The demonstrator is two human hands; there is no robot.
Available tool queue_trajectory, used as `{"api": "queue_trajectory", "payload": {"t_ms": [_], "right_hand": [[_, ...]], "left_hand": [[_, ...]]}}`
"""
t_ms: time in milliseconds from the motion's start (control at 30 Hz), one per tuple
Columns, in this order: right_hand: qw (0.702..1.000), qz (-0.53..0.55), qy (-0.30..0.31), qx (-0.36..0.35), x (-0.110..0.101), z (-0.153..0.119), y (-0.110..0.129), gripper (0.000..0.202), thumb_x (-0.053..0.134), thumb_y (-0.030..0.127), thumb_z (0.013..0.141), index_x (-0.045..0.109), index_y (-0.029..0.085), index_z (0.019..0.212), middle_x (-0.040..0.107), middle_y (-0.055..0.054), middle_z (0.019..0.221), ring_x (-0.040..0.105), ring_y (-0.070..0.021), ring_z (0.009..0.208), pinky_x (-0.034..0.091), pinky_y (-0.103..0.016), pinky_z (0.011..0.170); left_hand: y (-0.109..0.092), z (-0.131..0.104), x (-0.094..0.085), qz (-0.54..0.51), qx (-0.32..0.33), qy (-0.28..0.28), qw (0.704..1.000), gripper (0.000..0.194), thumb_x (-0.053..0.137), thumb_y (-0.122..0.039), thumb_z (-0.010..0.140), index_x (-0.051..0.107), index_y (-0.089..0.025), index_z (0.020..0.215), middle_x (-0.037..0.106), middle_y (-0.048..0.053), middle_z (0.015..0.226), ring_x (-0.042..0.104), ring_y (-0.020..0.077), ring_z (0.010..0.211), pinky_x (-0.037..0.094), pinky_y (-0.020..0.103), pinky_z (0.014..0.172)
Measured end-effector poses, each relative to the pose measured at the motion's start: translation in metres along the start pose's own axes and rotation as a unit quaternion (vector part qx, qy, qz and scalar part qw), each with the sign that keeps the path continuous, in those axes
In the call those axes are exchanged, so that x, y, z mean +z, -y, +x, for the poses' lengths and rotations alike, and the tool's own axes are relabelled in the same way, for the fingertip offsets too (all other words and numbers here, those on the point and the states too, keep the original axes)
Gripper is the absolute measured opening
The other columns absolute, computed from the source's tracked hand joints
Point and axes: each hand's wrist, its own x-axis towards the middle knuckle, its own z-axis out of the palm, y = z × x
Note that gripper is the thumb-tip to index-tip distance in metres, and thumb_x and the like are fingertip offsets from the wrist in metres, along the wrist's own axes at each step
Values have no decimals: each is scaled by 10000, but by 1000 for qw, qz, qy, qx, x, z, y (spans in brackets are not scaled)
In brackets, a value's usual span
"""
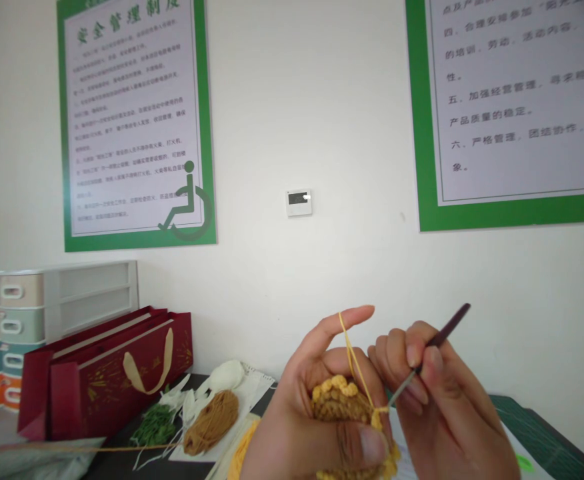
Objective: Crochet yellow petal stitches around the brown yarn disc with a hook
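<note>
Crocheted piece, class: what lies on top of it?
The left hand has its thumb across the crocheted piece. Yellow loops edge its brown stitches; those beneath the thumb are hidden.

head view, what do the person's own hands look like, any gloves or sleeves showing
Both the left hand and the right hand are bare, with no gloves. No ring, bracelet or watch shows on either. The left thumbnail looks short. No sleeves are visible.

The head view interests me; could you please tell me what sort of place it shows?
Probably a craft workroom, judging by the crochet hook, the ball of brown yarn and the large green-bordered notice on the wall.
</note>
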Motion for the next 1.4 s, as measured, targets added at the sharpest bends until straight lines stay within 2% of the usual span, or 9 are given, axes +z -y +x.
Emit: {"api": "queue_trajectory", "payload": {"t_ms": [167, 233, 333, 433, 567, 833, 1167, 1300, 1400], "right_hand": [[997, -9, -33, 63, 3, 5, -3, 311, 548, 408, 1008, 591, 222, 762, 446, 24, 663, 415, -127, 626, 435, -262, 618], [998, -37, -34, 48, 4, 5, -5, 272, 608, 397, 982, 606, 226, 770, 531, 9, 735, 490, -133, 685, 474, -269, 670], [995, -95, -26, -23, 3, 5, -10, 96, 688, 340, 939, 682, 261, 884, 641, -22, 943, 617, -169, 884, 538, -310, 794], [991, -111, -30, -70, 2, 3, -13, 56, 646, 317, 969, 690, 285, 952, 679, -34, 977, 660, -189, 934, 568, -338, 809], [988, -116, -49, -93, -1, 2, -13, 66, 611, 336, 990, 662, 296, 978, 695, -27, 925, 673, -179, 854, 574, -319, 739], [987, -120, -60, -87, -5, 5, -7, 128, 600, 407, 992, 620, 283, 965, 709, -24, 857, 660, -177, 775, 521, -316, 708], [971, -187, -23, -145, -14, 2, 0, 84, 505, 332, 1049, 579, 301, 1024, 722, 4, 861, 659, -162, 831, 475, -309, 751], [949, -245, -14, -198, -10, 4, 6, 81, 523, 293, 1042, 603, 302, 1030, 722, 1, 884, 677, -178, 845, 500, -354, 777], [913, -319, 1, -256, -7, 8, 14, 106, 539, 221, 1027, 622, 284, 1046, 738, -17, 887, 692, -201, 845, 528, -388, 749]], "left_hand": [[4, 4, 7, 110, 87, -98, 985, 713, 837, -151, 790, 570, -331, 1427, 637, -6, 835, 592, 128, 702, 391, 228, 590], [5, 4, 9, 138, 97, -124, 978, 701, 819, -169, 814, 558, -352, 1439, 636, -5, 866, 577, 128, 721, 413, 233, 616], [7, 4, 10, 173, 107, -148, 968, 684, 813, -158, 813, 579, -375, 1418, 644, 14, 1007, 585, 143, 814, 460, 246, 710], [8, 4, 9, 162, 109, -136, 971, 660, 842, -184, 790, 615, -384, 1376, 630, 15, 1062, 596, 152, 864, 479, 244, 733], [7, 3, 8, 122, 119, -122, 978, 593, 854, -220, 794, 653, -329, 1341, 642, 15, 961, 590, 127, 825, 487, 217, 733], [6, 4, 5, 118, 135, -154, 972, 610, 838, -110, 777, 670, -290, 1335, 656, 3, 902, 607, 120, 764, 521, 240, 712], [6, 4, 9, 100, 138, -169, 971, 576, 843, -107, 771, 693, -274, 1301, 645, -10, 846, 602, 112, 746, 534, 226, 684], [6, 4, 11, 106, 140, -180, 968, 586, 851, -92, 757, 693, -260, 1295, 643, -13, 842, 613, 107, 736, 529, 219, 669], [6, 4, 13, 113, 145, -188, 965, 567, 847, -79, 755, 703, -258, 1273, 649, -21, 824, 599, 90, 704, 514, 196, 641]]}}
